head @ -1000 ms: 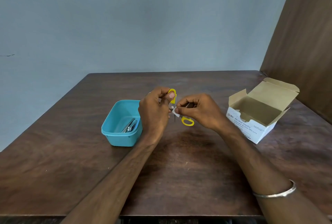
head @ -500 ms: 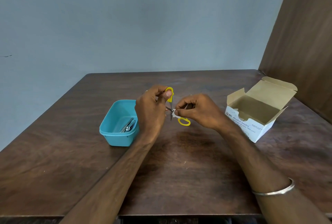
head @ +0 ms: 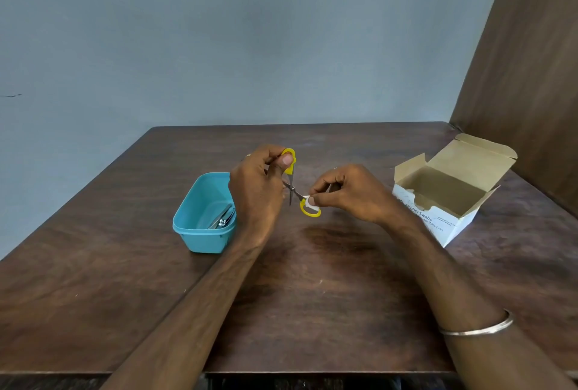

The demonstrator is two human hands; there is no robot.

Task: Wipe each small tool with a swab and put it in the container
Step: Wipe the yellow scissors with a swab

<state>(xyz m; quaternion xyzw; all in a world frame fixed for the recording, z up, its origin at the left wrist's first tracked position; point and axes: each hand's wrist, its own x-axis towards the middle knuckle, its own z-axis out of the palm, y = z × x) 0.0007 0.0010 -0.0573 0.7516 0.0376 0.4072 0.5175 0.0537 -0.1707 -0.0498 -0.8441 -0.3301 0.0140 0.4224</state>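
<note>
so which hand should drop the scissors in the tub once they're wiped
Left, probably. The left hand already grips the scissors by the upper yellow loop and sits right beside the tub. The right hand pinches the swab and is farther away.

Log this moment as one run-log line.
step: wiping scissors | left hand: grips upper yellow loop | right hand: pinches swab on lower loop | container: holds metal tools

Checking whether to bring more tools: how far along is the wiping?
Done: metal tools lie in the blue plastic container. In hand: left hand holds yellow-handled scissors; right hand pinches a white swab on them. Left: boxing the scissors.
</note>
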